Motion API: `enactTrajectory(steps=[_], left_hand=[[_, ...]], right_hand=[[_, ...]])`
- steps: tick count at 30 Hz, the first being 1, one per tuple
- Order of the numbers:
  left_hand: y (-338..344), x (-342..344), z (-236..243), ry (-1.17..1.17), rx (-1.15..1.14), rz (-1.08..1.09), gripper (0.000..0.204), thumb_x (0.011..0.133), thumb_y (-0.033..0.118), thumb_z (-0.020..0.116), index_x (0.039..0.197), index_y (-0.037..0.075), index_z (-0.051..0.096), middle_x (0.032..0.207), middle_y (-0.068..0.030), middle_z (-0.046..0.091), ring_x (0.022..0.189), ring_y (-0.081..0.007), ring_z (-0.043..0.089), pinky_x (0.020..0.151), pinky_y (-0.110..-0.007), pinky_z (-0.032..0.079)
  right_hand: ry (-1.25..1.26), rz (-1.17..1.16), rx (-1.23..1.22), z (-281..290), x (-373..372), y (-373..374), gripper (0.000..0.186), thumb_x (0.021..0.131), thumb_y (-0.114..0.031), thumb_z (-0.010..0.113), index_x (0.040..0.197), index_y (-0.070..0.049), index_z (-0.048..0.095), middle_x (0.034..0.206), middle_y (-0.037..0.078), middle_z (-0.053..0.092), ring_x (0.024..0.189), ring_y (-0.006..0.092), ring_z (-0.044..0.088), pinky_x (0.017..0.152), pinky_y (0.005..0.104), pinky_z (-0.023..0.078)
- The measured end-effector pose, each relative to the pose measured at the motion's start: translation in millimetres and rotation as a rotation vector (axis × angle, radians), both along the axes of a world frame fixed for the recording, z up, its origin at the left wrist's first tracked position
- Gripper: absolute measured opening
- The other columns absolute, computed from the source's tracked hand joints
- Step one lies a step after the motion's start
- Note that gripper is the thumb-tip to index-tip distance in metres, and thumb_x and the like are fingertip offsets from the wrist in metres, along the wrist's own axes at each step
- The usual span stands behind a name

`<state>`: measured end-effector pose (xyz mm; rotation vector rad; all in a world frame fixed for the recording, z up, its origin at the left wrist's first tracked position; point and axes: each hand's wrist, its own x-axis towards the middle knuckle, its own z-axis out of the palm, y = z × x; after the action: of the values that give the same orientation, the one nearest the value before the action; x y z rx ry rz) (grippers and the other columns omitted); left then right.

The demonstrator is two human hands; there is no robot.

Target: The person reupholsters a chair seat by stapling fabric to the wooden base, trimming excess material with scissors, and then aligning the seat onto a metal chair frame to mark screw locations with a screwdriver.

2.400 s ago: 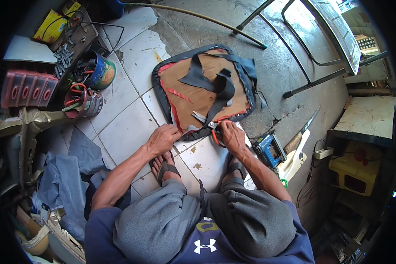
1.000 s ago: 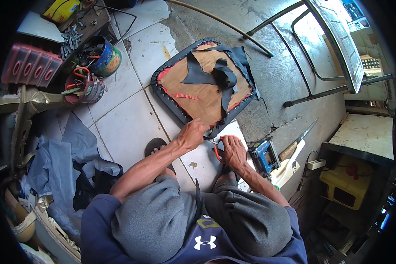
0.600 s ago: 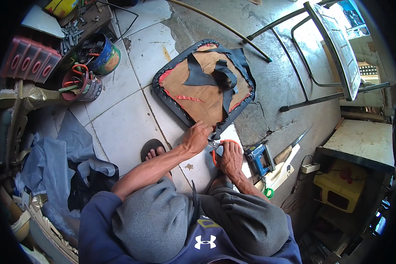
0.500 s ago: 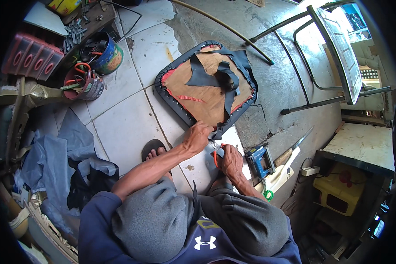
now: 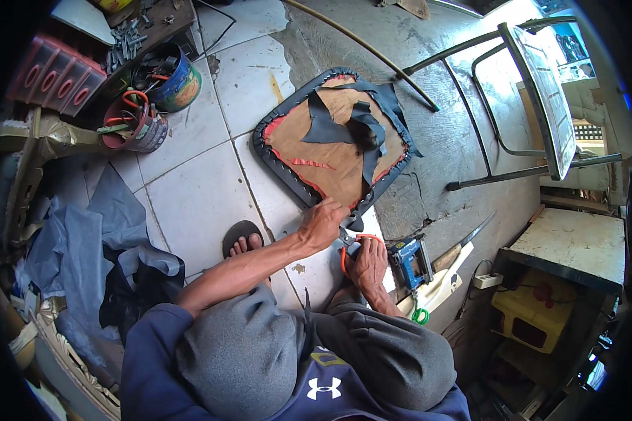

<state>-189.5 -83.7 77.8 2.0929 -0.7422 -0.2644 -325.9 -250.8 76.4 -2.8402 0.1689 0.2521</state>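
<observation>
A padded chair seat (image 5: 309,153) lies underside up on the floor, showing bare wood inside a stapled black cover edge with red material beneath it. My left hand (image 5: 324,223) pinches the cover's edge at the seat's near corner. Orange-handled scissors (image 5: 345,238) are in my right hand (image 5: 369,266), their handles spread and the blades at that same corner, where a dark flap partly hides the tips. Loose black strips of cover material (image 5: 361,126) are strewn over the wood.
A blue staple gun (image 5: 412,263) lies right of my right hand, beside a long blade (image 5: 476,230). Two tool buckets (image 5: 147,133) stand at the left, above crumpled grey cloth (image 5: 74,245). A metal-framed folding chair (image 5: 541,98) is at the far right, above a cabinet (image 5: 576,242).
The scissors' handles have spread apart in my right hand. My left hand has shifted slightly to the right along the seat's near corner, and the black strip there hangs differently.
</observation>
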Motion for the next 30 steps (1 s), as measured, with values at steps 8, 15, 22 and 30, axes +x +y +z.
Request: enactTrajectory(steps=[8, 15, 22, 30], left_hand=[[-5.0, -12.9, -7.4, 0.007, -0.010, 0.070, 0.029, 0.070, -0.008, 0.061, 0.097, 0.000, 0.067, 0.092, -0.0184, 0.065, 0.089, -0.0386, 0.063, 0.080, -0.047, 0.052], [-13.4, -30.2, -6.0, -0.033, -0.107, 0.039, 0.026, 0.075, -0.007, 0.057, 0.098, 0.001, 0.065, 0.090, -0.0177, 0.063, 0.089, -0.0388, 0.062, 0.079, -0.047, 0.052], [-12.0, -25.7, 5.7, -0.044, -0.161, 0.078, 0.023, 0.081, -0.004, 0.059, 0.101, 0.002, 0.067, 0.090, -0.0169, 0.063, 0.091, -0.0372, 0.064, 0.080, -0.046, 0.054], [-16.4, -20.2, 16.6, -0.054, -0.232, 0.130, 0.022, 0.081, -0.005, 0.059, 0.099, 0.003, 0.068, 0.092, -0.0155, 0.066, 0.087, -0.0364, 0.065, 0.077, -0.045, 0.054]], right_hand=[[-0.066, -0.032, 0.021, 6.7, -4.0, -6.2, 0.056, 0.080, -0.041, 0.079, 0.116, -0.004, 0.059, 0.112, 0.017, 0.061, 0.108, 0.0358, 0.058, 0.096, 0.0452, 0.045], [-0.071, 0.007, 0.062, -10.1, 14.3, 1.8, 0.060, 0.081, -0.035, 0.078, 0.123, 0.001, 0.055, 0.113, 0.021, 0.059, 0.111, 0.0386, 0.056, 0.099, 0.0467, 0.045], [0.261, 0.005, 0.340, -35.7, 29.0, -6.5, 0.030, 0.087, -0.013, 0.063, 0.113, 0.001, 0.062, 0.111, 0.024, 0.063, 0.114, 0.0442, 0.057, 0.096, 0.0540, 0.046], [0.006, 0.073, 0.393, -36.3, 48.1, 5.7, 0.021, 0.087, -0.019, 0.066, 0.103, -0.007, 0.068, 0.091, 0.017, 0.069, 0.085, 0.0389, 0.069, 0.076, 0.0449, 0.055]])
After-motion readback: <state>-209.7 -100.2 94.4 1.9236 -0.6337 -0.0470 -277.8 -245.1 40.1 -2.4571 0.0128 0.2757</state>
